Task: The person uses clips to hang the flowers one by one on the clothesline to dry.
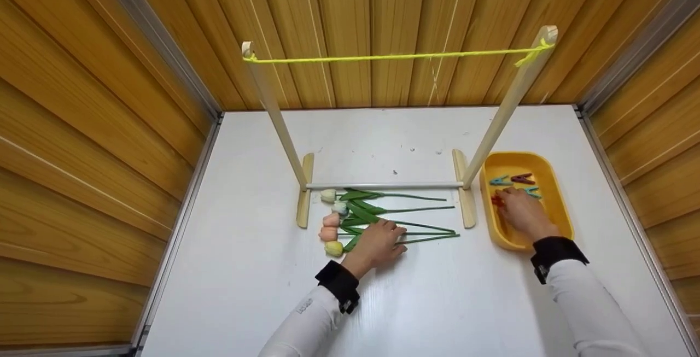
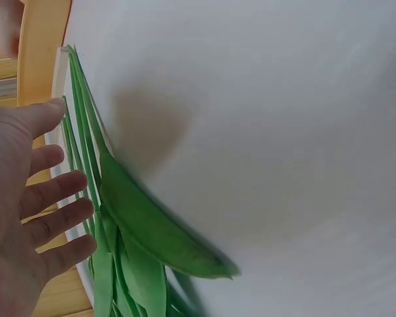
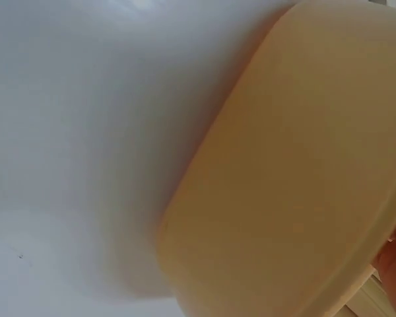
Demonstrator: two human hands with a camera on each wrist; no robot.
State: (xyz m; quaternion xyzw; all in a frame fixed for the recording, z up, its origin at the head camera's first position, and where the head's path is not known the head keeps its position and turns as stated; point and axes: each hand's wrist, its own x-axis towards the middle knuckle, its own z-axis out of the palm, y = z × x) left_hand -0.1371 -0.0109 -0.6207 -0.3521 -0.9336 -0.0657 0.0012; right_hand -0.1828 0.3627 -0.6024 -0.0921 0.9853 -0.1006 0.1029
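Observation:
Artificial tulips lie in a row on the white table, with white, pale blue, peach [image 1: 328,233] and yellow [image 1: 333,247] heads at the left and green stems [image 1: 421,224] toward the right. My left hand [image 1: 377,242] is over their leaves and stems, its fingers spread and loosely extended, holding nothing. In the left wrist view, green leaves [image 2: 152,224] show beside the hand. My right hand [image 1: 522,212] reaches into a yellow tray [image 1: 558,193]. Its fingertips are at a red clothespin [image 1: 496,200], partly hidden; whether they pinch it cannot be seen.
Blue clothespins [image 1: 500,180] and a dark red clothespin [image 1: 522,178] lie in the tray. A wooden frame [image 1: 503,111] with a yellow string [image 1: 394,57] tied across its posts stands behind the tulips. Wood-panelled walls [image 1: 344,29] enclose the table [image 1: 246,302].

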